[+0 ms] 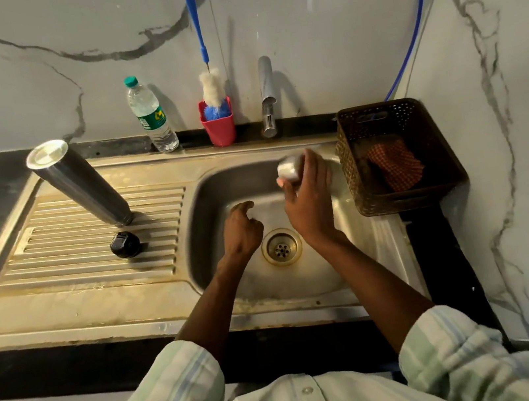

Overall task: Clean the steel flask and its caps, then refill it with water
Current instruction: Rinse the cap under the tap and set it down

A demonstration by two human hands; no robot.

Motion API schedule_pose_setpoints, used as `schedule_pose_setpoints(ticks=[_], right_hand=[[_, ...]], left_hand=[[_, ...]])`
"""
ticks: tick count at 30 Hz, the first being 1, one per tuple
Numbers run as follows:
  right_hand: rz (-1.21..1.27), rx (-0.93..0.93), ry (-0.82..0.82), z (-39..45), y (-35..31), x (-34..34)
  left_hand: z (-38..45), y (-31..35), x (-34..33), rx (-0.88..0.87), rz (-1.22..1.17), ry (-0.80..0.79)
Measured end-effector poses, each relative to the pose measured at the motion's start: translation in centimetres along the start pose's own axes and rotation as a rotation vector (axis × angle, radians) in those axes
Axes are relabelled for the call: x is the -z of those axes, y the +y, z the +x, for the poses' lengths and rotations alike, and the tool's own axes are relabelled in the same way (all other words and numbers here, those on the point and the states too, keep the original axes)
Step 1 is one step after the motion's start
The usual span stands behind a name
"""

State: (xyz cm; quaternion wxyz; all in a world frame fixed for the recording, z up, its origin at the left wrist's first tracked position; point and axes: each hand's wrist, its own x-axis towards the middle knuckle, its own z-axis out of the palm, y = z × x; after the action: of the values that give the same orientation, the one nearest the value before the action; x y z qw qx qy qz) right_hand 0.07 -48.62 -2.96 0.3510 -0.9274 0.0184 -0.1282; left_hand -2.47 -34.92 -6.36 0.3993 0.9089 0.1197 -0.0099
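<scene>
Steel fills the frame: over the sink [365, 274] basin, the person's right hand [310, 203] grips a small steel cap [289, 167] by its rim, fingers curled round it, the cap blurred and held above the basin's far right corner, just below and in front of the tap [267, 96]. The left hand [241, 230] hangs beside it over the basin, fingers curled and holding nothing that can be made out. To the left, on the ribbed draining board, the black inner cap [125, 245] sits just in front of the steel flask [78, 184], which stands mouth down, its long axis upright and its base on top. Both lie well to the left, nearer the left hand, which looks the likelier to fetch them. Farther back a bottle brush [212, 87] stands in a red cup [219, 127] beside a plastic water bottle [151, 116].
</scene>
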Motion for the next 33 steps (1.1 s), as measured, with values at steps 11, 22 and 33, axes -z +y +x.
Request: schedule_pose_setpoints(ticks=[11, 22, 33], right_hand=[[0.073, -0.230, -0.245, -3.8, -1.1, -5.3], [0.216, 0.216, -0.238, -10.0, -16.1, -14.8], [-0.143, 0.441, -0.361, -13.3, -24.9, -24.2]], left_hand=[[-1.3, -4.5, 4.2, -0.025, -0.069, 0.140], [-2.2, -16.8, 17.7, -0.200, -0.200, 0.532], [-0.2, -28.3, 27.4, -0.041, -0.232, 0.485]])
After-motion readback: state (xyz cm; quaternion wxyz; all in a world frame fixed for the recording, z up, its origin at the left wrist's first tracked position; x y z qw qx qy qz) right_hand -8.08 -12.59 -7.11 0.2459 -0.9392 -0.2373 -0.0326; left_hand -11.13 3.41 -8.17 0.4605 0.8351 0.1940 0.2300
